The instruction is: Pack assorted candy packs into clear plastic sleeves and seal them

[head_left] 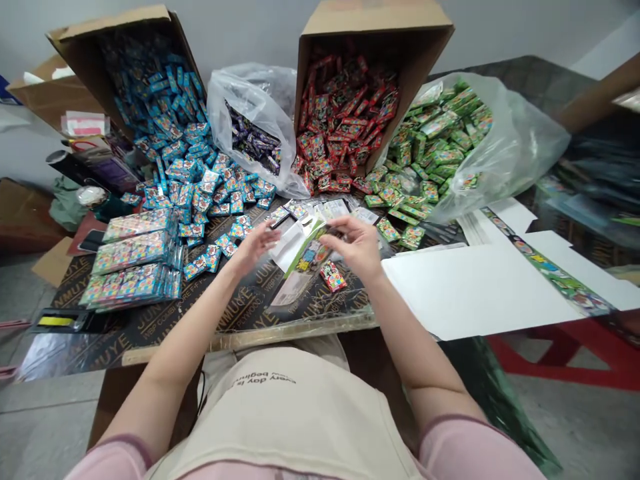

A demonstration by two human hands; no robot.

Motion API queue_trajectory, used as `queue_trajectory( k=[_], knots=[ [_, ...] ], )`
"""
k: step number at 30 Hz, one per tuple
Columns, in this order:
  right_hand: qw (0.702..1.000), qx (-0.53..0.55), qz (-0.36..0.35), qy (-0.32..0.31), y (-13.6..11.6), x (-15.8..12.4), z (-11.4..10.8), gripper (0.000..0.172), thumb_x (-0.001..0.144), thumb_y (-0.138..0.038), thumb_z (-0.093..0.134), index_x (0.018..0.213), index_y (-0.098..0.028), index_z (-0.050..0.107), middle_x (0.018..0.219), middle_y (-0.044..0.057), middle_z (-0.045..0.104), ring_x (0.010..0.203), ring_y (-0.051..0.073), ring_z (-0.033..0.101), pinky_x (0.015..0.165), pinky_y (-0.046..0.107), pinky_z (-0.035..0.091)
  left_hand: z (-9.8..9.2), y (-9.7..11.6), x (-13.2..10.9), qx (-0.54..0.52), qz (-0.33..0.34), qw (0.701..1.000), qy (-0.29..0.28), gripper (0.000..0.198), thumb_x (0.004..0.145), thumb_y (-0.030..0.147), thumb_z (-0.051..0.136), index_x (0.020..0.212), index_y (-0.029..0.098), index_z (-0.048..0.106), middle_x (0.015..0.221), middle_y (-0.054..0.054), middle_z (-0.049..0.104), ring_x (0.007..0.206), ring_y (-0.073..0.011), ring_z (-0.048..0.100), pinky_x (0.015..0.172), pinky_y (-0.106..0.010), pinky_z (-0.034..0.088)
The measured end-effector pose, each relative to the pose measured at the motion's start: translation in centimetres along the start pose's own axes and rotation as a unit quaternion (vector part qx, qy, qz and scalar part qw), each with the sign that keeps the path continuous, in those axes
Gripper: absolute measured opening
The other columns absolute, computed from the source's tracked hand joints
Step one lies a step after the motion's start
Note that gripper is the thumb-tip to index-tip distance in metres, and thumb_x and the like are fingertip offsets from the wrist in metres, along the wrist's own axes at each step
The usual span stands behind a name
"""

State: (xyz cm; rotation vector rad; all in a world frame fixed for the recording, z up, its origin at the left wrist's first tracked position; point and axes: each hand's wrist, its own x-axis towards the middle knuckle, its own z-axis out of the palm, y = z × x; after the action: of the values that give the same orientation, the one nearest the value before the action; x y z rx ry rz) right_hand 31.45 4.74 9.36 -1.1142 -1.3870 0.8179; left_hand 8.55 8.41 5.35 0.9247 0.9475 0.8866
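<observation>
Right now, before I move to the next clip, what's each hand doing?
Left hand: open, fingers slightly curled, nothing visibly held.
Right hand: closed, holding a green printed packet between thumb and fingers.

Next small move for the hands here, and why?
Probably bring the left hand in to steady the printed sleeve: only the right hand appears to grip it, near one edge, while the left hand's fingers are spread beside it, seemingly holding nothing.
</observation>
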Motion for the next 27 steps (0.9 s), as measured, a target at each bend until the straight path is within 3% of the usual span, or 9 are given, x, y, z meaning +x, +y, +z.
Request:
queue_trajectory(
  k=[2,4,7,10,13,15,18,24,27],
  knots=[
    [0.999,0.018,0.029,-0.037,0.2,-0.8,1.8,0.031,0.068,-0.044,0.077,0.082,-0.020,0.062,0.076,0.001,0.067,0.072,0.019,0.064,0.068,0.033,0.051,1.1,-0.4,-2.8,-0.062,-0.077,0.984,-0.146,0.068,0.064,0.057,0.072,0.119,0.018,0.062,0.105,-0.011,0.070,0.106,-0.0299,0.062,0.091,-0.040,0.044],
    [0.997,0.038,0.038,-0.059,0.5,-1.0,3.3,0.029,0.068,-0.042,0.076,0.080,-0.020,0.061,0.077,0.001,0.067,0.073,0.019,0.064,0.069,0.032,0.050,2.1,-1.5,-5.3,-0.101,-0.132,0.965,-0.203,0.071,0.058,0.053,0.077,0.117,0.017,0.063,0.105,-0.013,0.071,0.104,-0.0326,0.064,0.091,-0.042,0.045],
    [0.992,0.044,0.038,-0.114,0.9,-0.9,4.6,0.034,0.064,-0.039,0.080,0.085,-0.020,0.062,0.079,0.001,0.068,0.072,0.017,0.062,0.068,0.031,0.049,2.5,-3.0,-7.5,-0.121,-0.130,0.972,-0.157,0.064,0.058,0.047,0.078,0.113,0.015,0.065,0.103,-0.013,0.072,0.095,-0.0298,0.067,0.091,-0.042,0.045],
    [0.978,0.013,0.048,-0.203,1.1,-1.0,5.0,0.048,0.057,-0.037,0.084,0.096,-0.020,0.062,0.075,-0.002,0.065,0.062,0.014,0.058,0.060,0.028,0.048,1.9,-3.2,-8.3,-0.048,-0.082,0.992,-0.081,0.052,0.061,0.037,0.079,0.107,0.015,0.069,0.101,-0.009,0.073,0.091,-0.0243,0.065,0.091,-0.036,0.044],
    [0.961,-0.007,0.047,-0.273,0.7,-1.4,5.5,0.042,0.060,-0.040,0.083,0.090,-0.019,0.064,0.068,-0.004,0.061,0.055,0.012,0.053,0.054,0.026,0.044,1.3,-3.1,-8.9,0.011,-0.052,0.996,-0.071,0.045,0.062,0.033,0.080,0.103,0.017,0.070,0.105,-0.007,0.072,0.098,-0.0236,0.062,0.091,-0.033,0.043],
    [0.967,-0.020,0.024,-0.254,0.1,-1.6,5.9,0.034,0.065,-0.046,0.080,0.075,-0.018,0.064,0.065,-0.002,0.060,0.058,0.013,0.053,0.058,0.027,0.044,0.9,-3.0,-9.3,-0.020,-0.061,0.993,-0.102,0.052,0.062,0.040,0.078,0.108,0.017,0.069,0.109,-0.009,0.070,0.101,-0.0262,0.062,0.088,-0.034,0.045],
    [0.979,-0.055,-0.020,-0.194,-0.5,-1.5,6.3,0.040,0.068,-0.055,0.076,0.064,-0.018,0.061,0.065,0.000,0.059,0.067,0.016,0.054,0.071,0.033,0.045,0.3,-2.9,-9.8,-0.076,-0.063,0.990,-0.106,0.062,0.064,0.051,0.072,0.116,0.017,0.065,0.114,-0.012,0.068,0.099,-0.0282,0.064,0.082,-0.035,0.047],
    [0.948,-0.039,-0.024,-0.314,-0.7,-1.2,6.3,0.040,0.068,-0.056,0.076,0.069,-0.018,0.066,0.075,0.003,0.066,0.075,0.019,0.058,0.075,0.034,0.047,-0.9,-2.3,-10.3,-0.010,-0.057,0.997,-0.060,0.057,0.068,0.040,0.074,0.119,0.019,0.063,0.109,-0.008,0.071,0.094,-0.0248,0.064,0.080,-0.032,0.048],
    [0.967,-0.048,-0.033,-0.247,-0.2,-1.3,6.7,0.037,0.070,-0.054,0.076,0.079,-0.019,0.068,0.082,0.005,0.068,0.082,0.022,0.061,0.082,0.038,0.049,-1.4,-2.6,-10.6,0.019,-0.037,0.998,-0.044,0.044,0.075,0.041,0.069,0.113,0.018,0.067,0.106,-0.006,0.071,0.099,-0.0244,0.063,0.084,-0.030,0.047]
  ],
)
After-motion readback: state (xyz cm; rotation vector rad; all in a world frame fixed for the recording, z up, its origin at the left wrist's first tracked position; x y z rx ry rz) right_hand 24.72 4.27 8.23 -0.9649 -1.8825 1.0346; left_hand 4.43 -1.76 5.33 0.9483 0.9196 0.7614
